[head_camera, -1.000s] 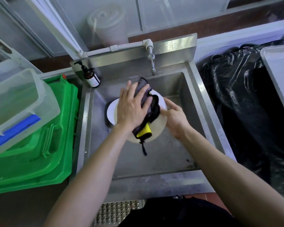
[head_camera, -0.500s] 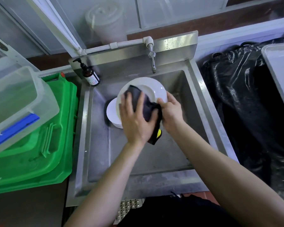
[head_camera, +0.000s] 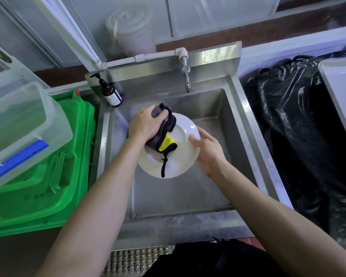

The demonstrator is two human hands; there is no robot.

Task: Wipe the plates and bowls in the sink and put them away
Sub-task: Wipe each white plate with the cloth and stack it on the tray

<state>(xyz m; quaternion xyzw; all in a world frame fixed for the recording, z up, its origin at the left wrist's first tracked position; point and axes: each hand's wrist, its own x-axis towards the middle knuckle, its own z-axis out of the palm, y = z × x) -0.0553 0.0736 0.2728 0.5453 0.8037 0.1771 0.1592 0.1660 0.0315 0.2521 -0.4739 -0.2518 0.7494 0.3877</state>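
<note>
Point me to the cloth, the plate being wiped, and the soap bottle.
cloth [head_camera: 164, 134], head view, on its grey fold beside the yellow patch.
plate [head_camera: 180, 154], head view, on its bare white surface.
soap bottle [head_camera: 111, 94], head view, on its brown body.

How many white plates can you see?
1 for sure: the white plate held over the sink by the right hand, wiped by the left hand. More may hide underneath.

Left hand [head_camera: 146, 124] presses cloth [head_camera: 164, 136] on plate [head_camera: 180, 156], right hand [head_camera: 208, 152] steadying
</note>
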